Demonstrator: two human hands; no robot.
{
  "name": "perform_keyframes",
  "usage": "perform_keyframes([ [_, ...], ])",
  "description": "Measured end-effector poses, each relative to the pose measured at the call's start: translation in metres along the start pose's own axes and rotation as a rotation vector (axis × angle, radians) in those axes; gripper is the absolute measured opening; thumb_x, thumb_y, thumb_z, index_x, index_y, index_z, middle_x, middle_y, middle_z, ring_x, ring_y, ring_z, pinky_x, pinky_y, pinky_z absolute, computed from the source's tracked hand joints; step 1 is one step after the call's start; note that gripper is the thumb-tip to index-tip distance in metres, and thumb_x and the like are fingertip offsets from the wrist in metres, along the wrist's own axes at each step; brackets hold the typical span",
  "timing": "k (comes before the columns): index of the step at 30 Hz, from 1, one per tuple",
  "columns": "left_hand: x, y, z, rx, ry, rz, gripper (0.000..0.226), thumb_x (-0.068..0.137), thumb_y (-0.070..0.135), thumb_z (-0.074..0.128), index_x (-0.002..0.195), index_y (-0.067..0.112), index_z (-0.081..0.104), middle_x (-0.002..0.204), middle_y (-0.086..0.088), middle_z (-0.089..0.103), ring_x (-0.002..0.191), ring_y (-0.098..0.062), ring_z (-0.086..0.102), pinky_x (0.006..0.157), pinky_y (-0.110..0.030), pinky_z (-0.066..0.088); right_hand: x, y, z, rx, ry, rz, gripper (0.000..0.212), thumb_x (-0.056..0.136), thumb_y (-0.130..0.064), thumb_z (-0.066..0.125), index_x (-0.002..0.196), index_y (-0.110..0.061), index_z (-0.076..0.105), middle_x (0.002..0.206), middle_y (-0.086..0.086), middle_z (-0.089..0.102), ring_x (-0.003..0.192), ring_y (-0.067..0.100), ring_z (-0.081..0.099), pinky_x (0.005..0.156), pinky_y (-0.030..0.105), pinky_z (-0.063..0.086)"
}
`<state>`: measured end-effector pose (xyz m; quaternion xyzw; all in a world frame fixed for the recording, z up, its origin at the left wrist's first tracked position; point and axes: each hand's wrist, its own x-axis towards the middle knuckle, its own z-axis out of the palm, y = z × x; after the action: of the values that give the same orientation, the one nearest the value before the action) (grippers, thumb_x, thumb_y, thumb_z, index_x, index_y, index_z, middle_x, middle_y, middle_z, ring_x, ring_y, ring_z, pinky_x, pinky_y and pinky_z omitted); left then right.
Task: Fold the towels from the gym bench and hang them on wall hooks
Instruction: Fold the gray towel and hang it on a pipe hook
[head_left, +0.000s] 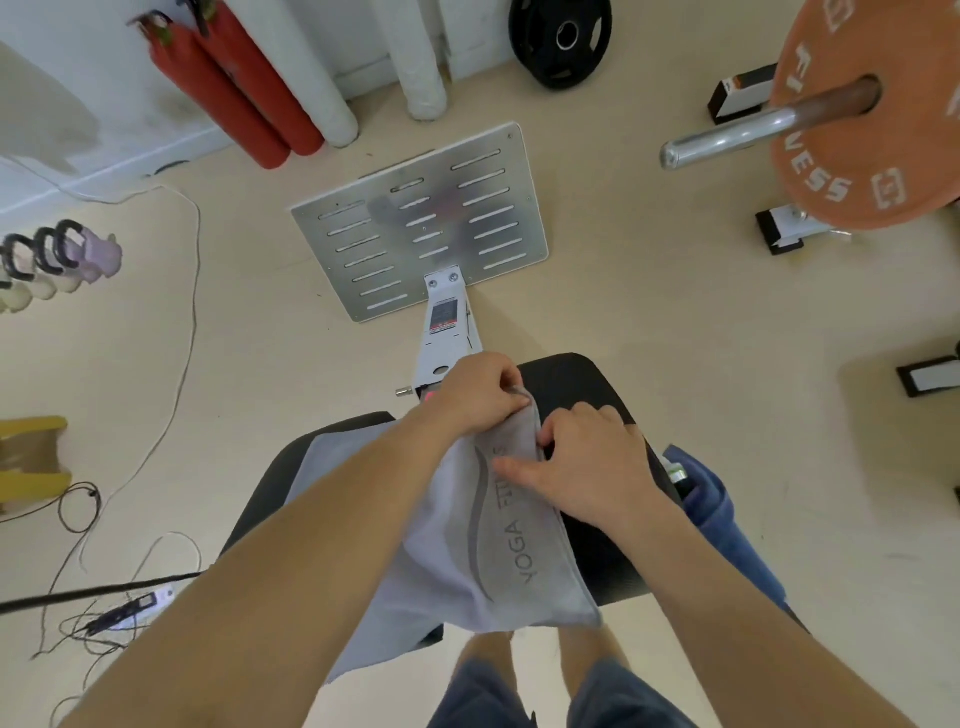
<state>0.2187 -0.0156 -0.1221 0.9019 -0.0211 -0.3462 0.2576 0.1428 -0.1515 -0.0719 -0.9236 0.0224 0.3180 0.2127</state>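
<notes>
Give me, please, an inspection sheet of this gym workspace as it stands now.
Surface: black padded bench, partly covered by towels.
Job's things: grey towel lies across the bench, partly folded, one end hanging off the near edge; blue towel draped over the bench's right side.
Clutter: yellow block on the floor at left.
Hands: left hand pinches the grey towel's far corner; right hand grips its edge beside it.
Cables: thin cords trail and tangle across the floor at left.
Surroundings: two red fire extinguishers, black weight plate by the wall, orange plate on a barbell, metal footplate ahead of the bench.
</notes>
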Motion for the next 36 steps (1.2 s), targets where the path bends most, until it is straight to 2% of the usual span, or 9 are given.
perform_keyframes([
  [4,-0.019,0.001,-0.025,-0.229,0.059,0.006,0.011,0.084,0.014,0.067,0.08,0.016,0.057,0.07,0.002,0.064,0.058,-0.014,0.061,0.059,-0.024,0.048,-0.001,-0.005,0.006,-0.054,0.002,0.046,0.079,0.066,-0.079,0.056,0.117,-0.019,0.052,0.117,0.003,0.049,0.114,0.026,0.046,0.094,0.043,0.036],
  [6,-0.033,-0.002,-0.048,-0.338,0.087,0.0,0.011,0.085,0.008,0.067,0.082,0.011,0.057,0.065,-0.001,0.064,0.048,-0.015,0.06,0.05,-0.024,0.048,-0.005,-0.006,0.009,0.007,0.007,-0.005,0.062,0.072,-0.067,0.061,0.115,-0.023,0.052,0.112,-0.003,0.054,0.108,0.022,0.051,0.092,0.043,0.036],
  [10,-0.068,-0.013,-0.098,-0.431,0.165,0.035,0.019,0.087,0.007,0.065,0.076,0.013,0.051,0.063,-0.004,0.061,0.041,-0.01,0.058,0.045,-0.022,0.049,-0.026,-0.012,0.003,0.476,-0.034,-0.104,0.014,0.085,-0.034,0.064,0.095,-0.023,0.06,0.083,-0.004,0.065,0.077,0.015,0.059,0.076,0.034,0.046],
  [15,-0.126,-0.044,-0.158,-0.5,0.321,0.064,0.019,0.09,0.015,0.063,0.077,0.016,0.049,0.065,-0.01,0.061,0.042,-0.014,0.061,0.043,-0.022,0.05,-0.061,-0.025,-0.007,0.397,-0.035,-0.163,0.005,0.084,-0.018,0.064,0.082,-0.021,0.06,0.072,0.001,0.055,0.066,0.012,0.045,0.066,0.028,0.039],
  [21,-0.201,-0.068,-0.218,-0.653,0.575,0.252,0.024,0.092,0.006,0.059,0.076,0.018,0.046,0.062,-0.002,0.064,0.051,-0.006,0.064,0.054,-0.02,0.055,-0.079,-0.079,-0.094,0.179,0.474,-0.243,0.027,0.091,-0.018,0.056,0.064,-0.019,0.055,0.064,0.0,0.051,0.066,0.02,0.048,0.055,0.024,0.032],
  [26,-0.252,-0.079,-0.245,-0.702,0.672,0.357,0.026,0.09,0.003,0.06,0.075,0.02,0.048,0.068,-0.001,0.066,0.063,-0.005,0.067,0.07,-0.023,0.058,-0.105,-0.118,-0.15,-0.191,0.784,-0.494,0.016,0.091,-0.014,0.054,0.078,-0.017,0.063,0.071,-0.005,0.046,0.07,0.022,0.047,0.063,0.031,0.021],
  [28,-0.266,-0.087,-0.235,-0.688,0.656,0.33,0.024,0.09,0.003,0.06,0.075,0.018,0.047,0.062,0.003,0.068,0.064,-0.007,0.068,0.071,-0.024,0.058,-0.111,-0.112,-0.146,-0.344,0.853,-0.573,0.014,0.087,-0.017,0.054,0.081,-0.017,0.067,0.069,-0.004,0.05,0.069,0.028,0.053,0.063,0.033,0.028],
  [33,-0.278,-0.125,-0.158,-0.594,0.512,0.143,0.026,0.086,0.004,0.063,0.072,0.02,0.049,0.073,-0.008,0.07,0.079,-0.027,0.069,0.075,-0.036,0.056,-0.108,-0.058,-0.079,-0.444,0.595,-0.59,0.005,0.082,-0.016,0.065,0.081,-0.019,0.07,0.075,-0.001,0.063,0.068,0.027,0.061,0.061,0.039,0.048],
  [36,-0.289,-0.153,-0.1,-0.508,0.361,0.05,0.027,0.085,0.011,0.065,0.069,0.023,0.047,0.063,-0.004,0.065,0.063,-0.019,0.059,0.065,-0.024,0.048,-0.114,-0.022,-0.027,-0.495,0.38,-0.505,0.013,0.077,-0.012,0.07,0.08,-0.024,0.07,0.079,-0.004,0.064,0.072,0.024,0.062,0.061,0.035,0.044],
])
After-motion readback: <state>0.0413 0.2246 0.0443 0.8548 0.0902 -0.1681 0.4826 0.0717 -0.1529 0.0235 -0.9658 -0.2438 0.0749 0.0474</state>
